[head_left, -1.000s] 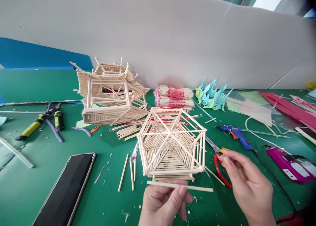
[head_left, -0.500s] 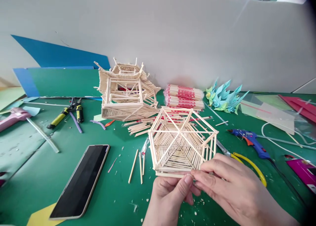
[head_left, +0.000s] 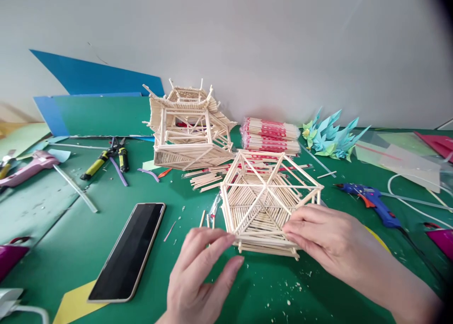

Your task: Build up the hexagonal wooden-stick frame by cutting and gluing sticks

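Observation:
A hexagonal frame of wooden sticks (head_left: pixel 269 196) lies on the green mat in front of me. My left hand (head_left: pixel 200 274) reaches to its near left corner. The fingers are stretched out with their tips touching the corner, and the thumb is held apart below. My right hand (head_left: pixel 323 236) rests on the near right edge, fingers curled together and gripping it. A loose wooden stick (head_left: pixel 267 249) lies along the frame's near bottom edge between the two hands.
A larger stick model (head_left: pixel 186 126) and a wrapped bundle of chopsticks (head_left: pixel 271 135) stand behind. A phone (head_left: pixel 129 251) lies left, pliers (head_left: pixel 106 156) and a pink glue gun (head_left: pixel 28 166) farther left. A blue glue gun (head_left: pixel 371 201) and paper cranes (head_left: pixel 331 137) are on the right.
The stick I held in my left hand now lies against the frame's near edge. My left hand has opened and moved to the left corner; my right hand came onto the right edge.

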Action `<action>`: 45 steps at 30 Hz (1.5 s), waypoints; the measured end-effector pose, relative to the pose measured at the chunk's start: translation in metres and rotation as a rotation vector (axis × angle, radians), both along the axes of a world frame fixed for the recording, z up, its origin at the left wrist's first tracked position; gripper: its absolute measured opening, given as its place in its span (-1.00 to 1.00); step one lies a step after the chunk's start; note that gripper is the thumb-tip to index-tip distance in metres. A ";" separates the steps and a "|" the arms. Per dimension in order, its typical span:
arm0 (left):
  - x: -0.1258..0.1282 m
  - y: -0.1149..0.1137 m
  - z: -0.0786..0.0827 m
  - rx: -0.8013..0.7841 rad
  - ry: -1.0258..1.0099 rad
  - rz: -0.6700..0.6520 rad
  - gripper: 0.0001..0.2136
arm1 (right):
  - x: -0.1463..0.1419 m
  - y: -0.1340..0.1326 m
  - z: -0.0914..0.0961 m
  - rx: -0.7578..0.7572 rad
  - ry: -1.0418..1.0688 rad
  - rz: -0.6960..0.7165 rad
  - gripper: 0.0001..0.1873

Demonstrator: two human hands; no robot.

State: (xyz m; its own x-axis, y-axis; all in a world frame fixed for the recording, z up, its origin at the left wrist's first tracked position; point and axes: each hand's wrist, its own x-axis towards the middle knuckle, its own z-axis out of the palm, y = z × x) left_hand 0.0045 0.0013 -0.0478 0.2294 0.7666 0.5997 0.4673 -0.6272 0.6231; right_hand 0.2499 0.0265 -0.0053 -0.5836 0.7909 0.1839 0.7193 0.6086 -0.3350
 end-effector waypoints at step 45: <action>0.021 0.054 0.025 -0.201 0.496 -0.223 -0.76 | 0.033 -0.031 -0.022 -0.184 0.383 -0.334 -0.73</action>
State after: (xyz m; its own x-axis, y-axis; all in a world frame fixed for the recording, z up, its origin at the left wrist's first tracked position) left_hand 0.0252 0.0552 -0.0223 0.6149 0.7553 0.2267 0.6040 -0.6359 0.4804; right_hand 0.2832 -0.0049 -0.0275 -0.2129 0.9613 0.1750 0.6695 0.2740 -0.6904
